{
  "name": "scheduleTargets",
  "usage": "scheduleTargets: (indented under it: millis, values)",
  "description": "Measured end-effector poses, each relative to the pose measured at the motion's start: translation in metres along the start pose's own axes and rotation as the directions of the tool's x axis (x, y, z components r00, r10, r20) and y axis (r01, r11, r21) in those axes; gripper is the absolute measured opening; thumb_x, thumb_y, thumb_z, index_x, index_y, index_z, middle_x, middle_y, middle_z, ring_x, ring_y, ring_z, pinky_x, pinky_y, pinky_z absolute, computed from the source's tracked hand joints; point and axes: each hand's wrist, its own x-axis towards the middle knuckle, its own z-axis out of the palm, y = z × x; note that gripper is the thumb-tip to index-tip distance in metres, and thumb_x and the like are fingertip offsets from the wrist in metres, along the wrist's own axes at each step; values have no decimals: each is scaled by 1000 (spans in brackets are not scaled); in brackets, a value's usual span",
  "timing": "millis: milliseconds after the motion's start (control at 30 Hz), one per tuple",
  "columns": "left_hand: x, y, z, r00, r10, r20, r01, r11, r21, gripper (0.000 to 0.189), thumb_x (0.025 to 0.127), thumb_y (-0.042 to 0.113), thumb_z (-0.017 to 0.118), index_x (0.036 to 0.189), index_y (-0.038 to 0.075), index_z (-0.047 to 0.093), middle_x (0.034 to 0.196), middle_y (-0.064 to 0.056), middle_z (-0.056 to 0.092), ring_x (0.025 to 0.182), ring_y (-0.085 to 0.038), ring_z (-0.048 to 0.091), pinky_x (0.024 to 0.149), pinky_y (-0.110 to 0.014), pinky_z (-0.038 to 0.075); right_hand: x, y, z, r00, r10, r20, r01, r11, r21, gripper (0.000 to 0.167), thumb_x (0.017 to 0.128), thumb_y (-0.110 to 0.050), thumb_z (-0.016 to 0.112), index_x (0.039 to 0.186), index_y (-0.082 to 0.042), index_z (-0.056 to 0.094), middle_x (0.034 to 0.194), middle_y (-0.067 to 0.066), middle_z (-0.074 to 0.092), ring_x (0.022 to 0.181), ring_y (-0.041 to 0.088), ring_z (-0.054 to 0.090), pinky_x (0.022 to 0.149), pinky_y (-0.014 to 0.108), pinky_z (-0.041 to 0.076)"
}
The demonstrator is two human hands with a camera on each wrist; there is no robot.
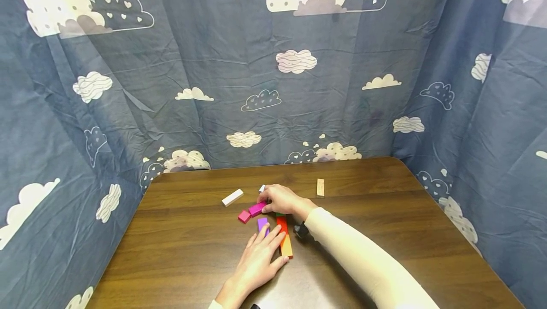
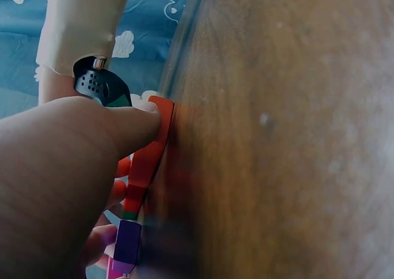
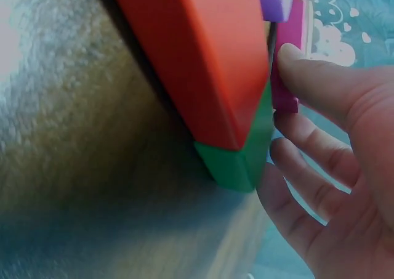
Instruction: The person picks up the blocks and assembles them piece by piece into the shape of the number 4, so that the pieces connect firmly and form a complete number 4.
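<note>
Two hands at work among coloured blocks on a dark wooden worktop point(image 1: 179, 247), before a blue cloud-patterned curtain point(image 1: 239, 76). The right hand point(image 1: 283, 200) is partly closed: its thumb and index finger pinch the magenta block point(image 1: 256, 210) near its right end, the thumb pressed to one face, as the right wrist view shows. The remaining fingers of this hand are bent beside the block, near the green block point(image 3: 231, 168). The magenta block sits left of the far end of a row of three; the pink block point(image 1: 244, 216) is just beside its left end, and whether the two touch cannot be told.

The row runs green, red, orange from far to near, end to end. The left hand point(image 1: 258, 257) is spread, its fingers nearly straight and grasping nothing; its thumb rests at the near end of the orange block point(image 1: 287, 247), and other fingers reach over toward the red block point(image 1: 282, 224) and the purple block point(image 1: 262, 223). The purple block stands apart, left of the row and nearer than the magenta one.

Beyond the right hand, the light-blue block point(image 1: 262, 188) is partly hidden by it. The white block point(image 1: 232, 197) lies aslant at far left; the tan block point(image 1: 320, 188) is well apart at right. A black device point(image 1: 301, 230) is worn at the right wrist, below a cream sleeve point(image 1: 363, 257).
</note>
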Motion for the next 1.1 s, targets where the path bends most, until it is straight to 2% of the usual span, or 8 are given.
scheduleTargets:
  millis: [200,433,567,800,900,1100]
  values:
    - [1,0,1,1000,-3,-4,3,1000,8,60,94,47,67,145,17,56,155,0,45,145,-33,34,108,-62,35,-3,-4,-9,1000,22,-22,-22,1000,-11,19,84,-29,82,101,-23,76,98,-5,64,84,13,59,76,32,49]
    - [0,0,1,1000,2,-3,-2,1000,9,60,94,47,67,145,18,56,155,0,45,145,-33,34,107,-62,36,-11,-7,-19,998,25,-50,-27,999,-26,26,85,-32,81,108,-21,76,102,-8,64,92,15,65,79,32,51]
    - [0,0,1,1000,10,-12,-10,1000,13,60,94,47,67,144,18,57,154,0,46,145,-33,35,106,-62,37,-17,-9,-25,996,35,-79,-39,998,-45,28,86,-35,81,110,-23,75,102,-9,64,92,13,64,79,32,51]
    - [0,1,1,1000,7,-8,-7,1000,3,59,93,45,68,144,17,57,154,-2,46,144,-33,35,107,-62,36,-32,-5,-32,989,38,-141,-47,997,-63,24,85,-33,82,105,-23,75,97,-9,62,87,11,58,76,32,50]
    - [0,2,1,1000,-5,3,5,1000,-4,59,94,45,67,145,17,56,155,-1,45,145,-33,34,108,-61,34,-37,0,-35,986,53,-156,-60,997,-44,23,85,-32,82,106,-24,75,97,-10,62,89,16,61,76,33,49]
    - [0,2,-1,1000,-4,0,4,1000,3,59,94,45,67,144,16,57,154,-1,46,145,-33,34,109,-60,34,-51,9,-38,976,85,-200,-87,996,0,24,85,-29,82,106,-22,75,98,-8,64,86,17,61,74,33,48]
